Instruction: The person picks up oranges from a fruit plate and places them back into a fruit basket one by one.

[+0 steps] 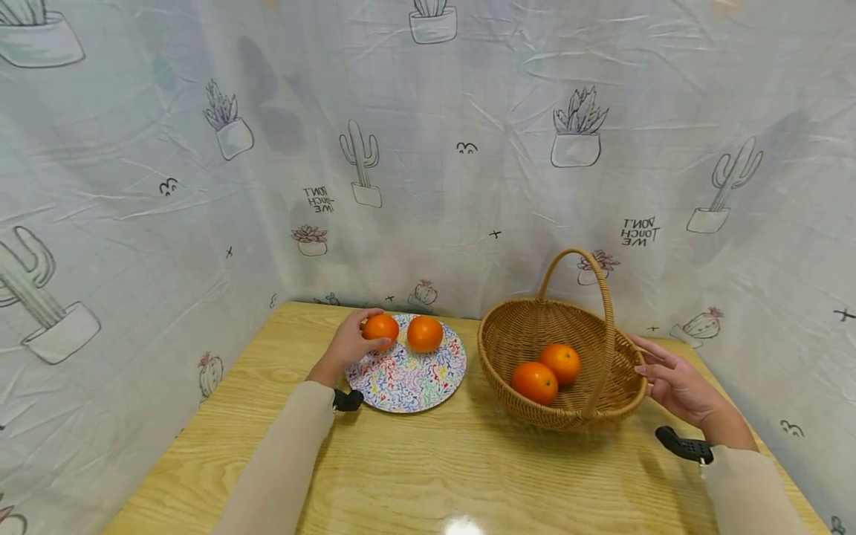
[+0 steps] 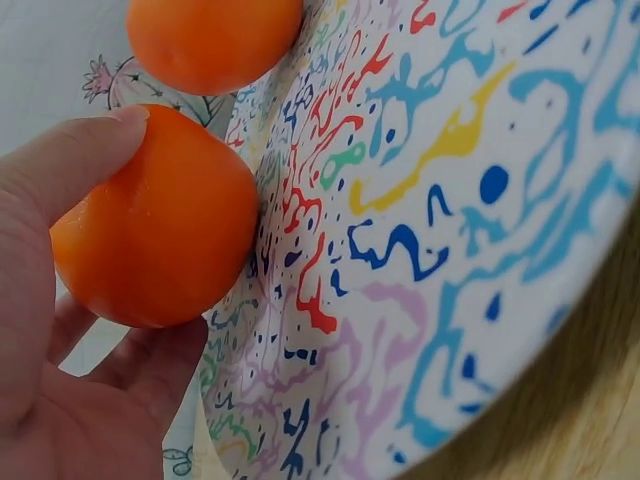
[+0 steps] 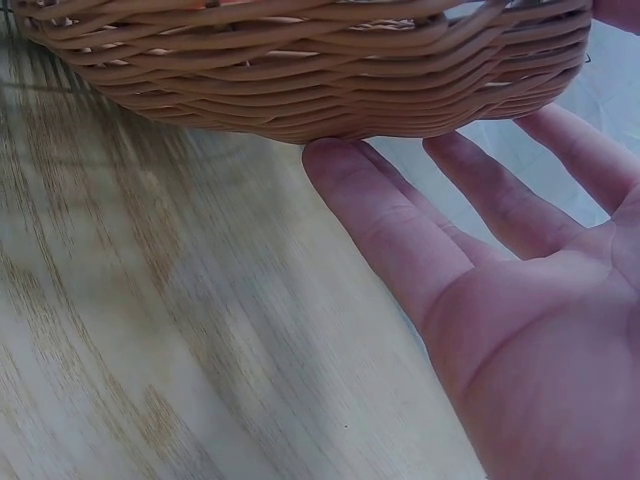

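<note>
a cactus-printed curtain (image 1: pixel 414 89) is hanging behind a wooden table (image 1: pixel 414 468), where a wicker basket (image 1: pixel 524 331) is standing beside a patterned plate (image 1: pixel 408 386). the right hand (image 1: pixel 689 390) is touching the basket's side, fingers fairly straight. the left hand (image 1: pixel 346 346) is gripping an orange fruit (image 1: pixel 380 331) on the plate; a second fruit (image 1: pixel 424 334) is sitting beside it, and two more fruits (image 1: pixel 535 383) are lying in the basket.
</note>
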The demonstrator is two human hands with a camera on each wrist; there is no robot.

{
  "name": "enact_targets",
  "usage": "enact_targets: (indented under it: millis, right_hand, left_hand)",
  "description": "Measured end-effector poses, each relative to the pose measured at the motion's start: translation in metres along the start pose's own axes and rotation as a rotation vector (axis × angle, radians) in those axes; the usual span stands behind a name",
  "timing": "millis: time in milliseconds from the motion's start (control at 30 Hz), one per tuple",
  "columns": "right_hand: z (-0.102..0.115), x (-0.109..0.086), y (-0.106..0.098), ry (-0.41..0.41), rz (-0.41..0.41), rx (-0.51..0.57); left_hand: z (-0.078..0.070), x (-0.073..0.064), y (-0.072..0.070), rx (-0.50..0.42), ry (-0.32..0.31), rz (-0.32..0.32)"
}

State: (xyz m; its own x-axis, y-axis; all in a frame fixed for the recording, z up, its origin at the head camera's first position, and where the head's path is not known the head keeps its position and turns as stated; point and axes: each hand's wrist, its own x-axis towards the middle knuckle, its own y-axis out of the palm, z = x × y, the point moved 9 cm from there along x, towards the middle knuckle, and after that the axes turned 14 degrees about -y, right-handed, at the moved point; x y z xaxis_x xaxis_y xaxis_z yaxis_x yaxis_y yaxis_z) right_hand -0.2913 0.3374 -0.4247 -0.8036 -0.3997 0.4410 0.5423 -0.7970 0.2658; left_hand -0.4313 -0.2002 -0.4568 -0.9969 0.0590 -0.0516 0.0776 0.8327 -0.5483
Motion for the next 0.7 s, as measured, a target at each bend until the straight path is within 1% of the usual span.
enact_targets:
  millis: [233, 367, 533, 700]
  right_hand:
    - [-0.0012, -0.0017, 0.0018, 0.001, 0.022, 0.025]
    - [-0.0026, -0.0028, 0.0025, -0.001, 0.029, 0.028]
    - [-0.0029, -0.0036, 0.0039, -0.006, 0.037, 0.049]
    - [-0.0031, -0.0041, 0.0047, -0.002, 0.038, 0.047]
  left_hand:
    - [-0.0008, -0.0018, -0.0016, 0.004, -0.034, -0.023]
    - [-0.0012, -0.0028, -0.0022, -0.006, -0.041, -0.021]
    - [-0.0013, -0.0010, -0.0019, 0.010, -0.037, -0.018]
    - [-0.0003, -0.0014, -0.0018, 0.000, -0.053, -0.012]
